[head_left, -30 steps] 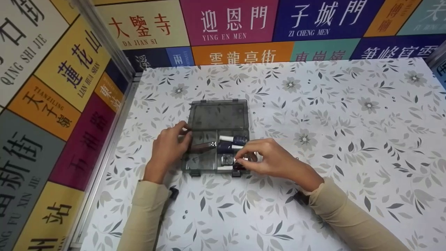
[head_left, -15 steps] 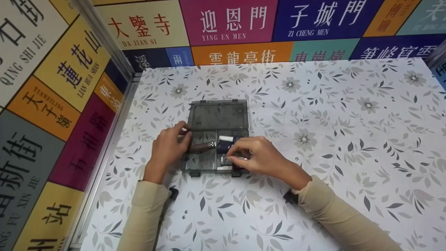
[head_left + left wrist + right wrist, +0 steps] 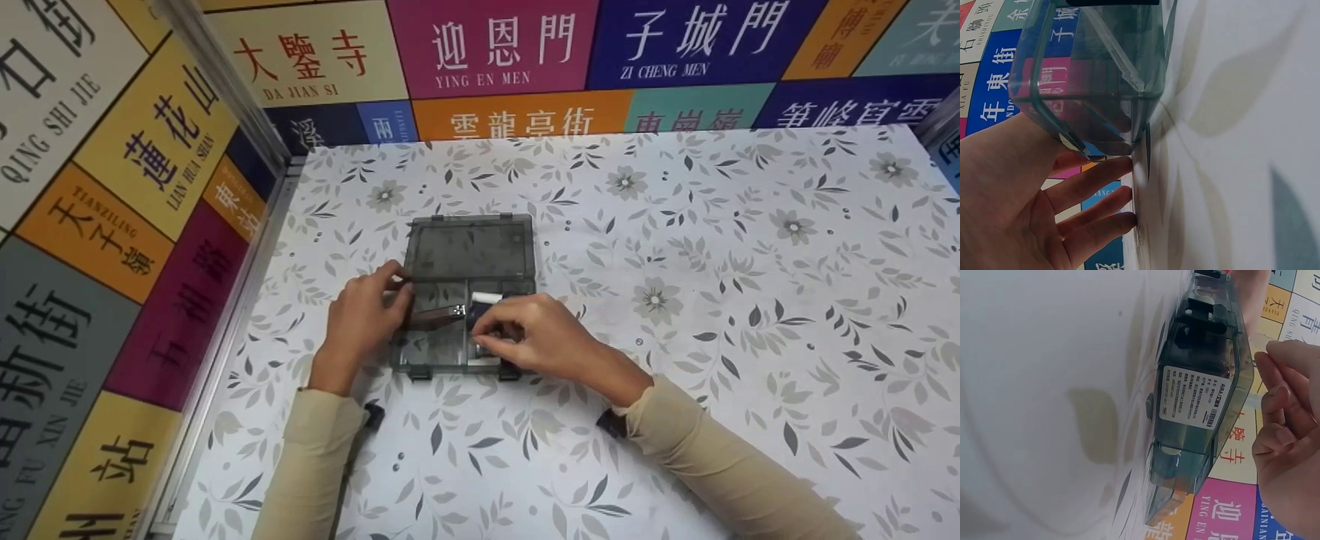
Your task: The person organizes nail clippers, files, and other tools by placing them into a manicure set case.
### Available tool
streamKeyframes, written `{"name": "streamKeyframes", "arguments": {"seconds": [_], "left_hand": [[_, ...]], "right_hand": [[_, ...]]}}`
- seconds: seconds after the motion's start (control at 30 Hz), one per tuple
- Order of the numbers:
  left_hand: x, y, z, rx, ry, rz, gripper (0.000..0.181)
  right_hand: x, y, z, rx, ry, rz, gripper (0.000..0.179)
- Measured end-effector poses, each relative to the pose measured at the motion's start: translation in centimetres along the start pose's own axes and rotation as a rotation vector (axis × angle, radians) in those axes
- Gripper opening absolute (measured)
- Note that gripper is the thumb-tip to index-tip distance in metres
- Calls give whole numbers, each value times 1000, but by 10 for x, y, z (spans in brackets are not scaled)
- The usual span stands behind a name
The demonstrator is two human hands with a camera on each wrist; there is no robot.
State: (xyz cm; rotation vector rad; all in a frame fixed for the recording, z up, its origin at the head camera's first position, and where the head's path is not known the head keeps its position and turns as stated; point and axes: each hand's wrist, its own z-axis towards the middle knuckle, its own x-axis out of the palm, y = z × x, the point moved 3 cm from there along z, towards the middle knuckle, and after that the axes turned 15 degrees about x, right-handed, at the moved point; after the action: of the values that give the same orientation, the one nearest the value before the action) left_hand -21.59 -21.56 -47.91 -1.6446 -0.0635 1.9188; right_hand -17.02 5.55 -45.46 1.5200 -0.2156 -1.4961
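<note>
A smoky clear plastic box (image 3: pixel 431 356) lies with its lid (image 3: pixel 471 247) folded back. Nail clippers (image 3: pixel 439 315) with a shiny metal end lie in its left compartment. In the right compartment a white cap (image 3: pixel 487 298) shows beside something navy, like a small nail polish bottle; the other contents are covered by my hand. My left hand (image 3: pixel 364 307) rests against the box's left side, its fingers (image 3: pixel 1092 183) fairly straight and touching the table. Above the right compartment is my right hand (image 3: pixel 532 334), thumb and forefinger together, seeming to pinch a tiny pale object too small to identify.
The table (image 3: pixel 712 285) has a white floral cover. Panels of coloured signs (image 3: pixel 499 49) stand along the back and left. A printed label (image 3: pixel 1193 396) is on the box's near side, with a latch (image 3: pixel 1202 318) beside it.
My right hand has moved left over the right compartment towards the divider, covering more of the bottles. The left hand, box and nail clippers have not moved.
</note>
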Motion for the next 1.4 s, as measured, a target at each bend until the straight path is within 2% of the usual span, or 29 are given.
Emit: {"name": "streamKeyframes", "arguments": {"seconds": [0.6,0.93,1.2,1.4], "left_hand": [[1,-1,1,-8,5,11,17],[1,-1,1,-4,4,11,18],[0,-2,0,2,-6,4,18],[1,0,0,-12,8,-1,16]], "right_hand": [[11,2,10,53,63,-21,5],[13,3,10,16,62,-23,12],[12,0,11,94,25,-81,19],[13,-1,10,124,48,-115,24]]}}
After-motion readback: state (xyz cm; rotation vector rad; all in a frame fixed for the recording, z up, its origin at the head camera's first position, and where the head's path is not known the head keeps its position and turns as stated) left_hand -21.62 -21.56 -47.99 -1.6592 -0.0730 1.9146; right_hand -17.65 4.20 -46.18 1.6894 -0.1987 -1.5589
